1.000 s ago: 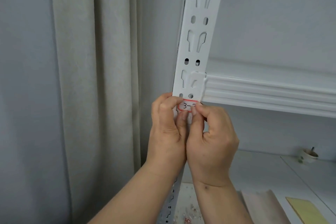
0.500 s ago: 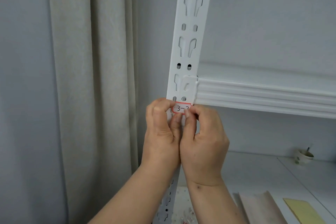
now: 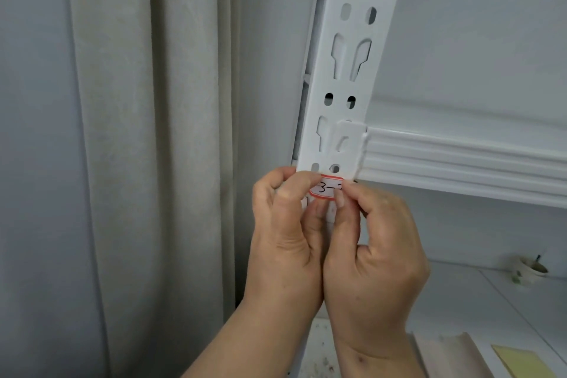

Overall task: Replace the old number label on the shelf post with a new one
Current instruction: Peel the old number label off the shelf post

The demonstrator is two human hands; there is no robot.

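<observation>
Only the head cam here, so one view to go on. Both hands are up at the white shelf post (image 3: 346,77), bunched together right under where the shelf beam (image 3: 460,156) hooks in. The left hand (image 3: 285,224) has its fingers curled around the post's left edge with the thumb pushed in by the label's left end, my guess is to brace the post and pin that side down. The right hand (image 3: 374,248) is curled too, fingertips pinching or picking at the right end of the red-bordered number label (image 3: 325,189), so neither hand is relaxed or flat. The label sits on the post face just below the lowest pair of oval holes, handwritten "3-" and then a finger covers the rest. Can't honestly tell if it's the old one being peeled or the new one being smoothed on, both would look like this. Count-wise: one label visible, one post, one beam, two hands, two pairs of oval holes plus keyhole slots above. Off to the side there's one curtain (image 3: 147,132), one little cup (image 3: 529,268) on the lower shelf, and one yellow sheet (image 3: 524,364) bottom right.
</observation>
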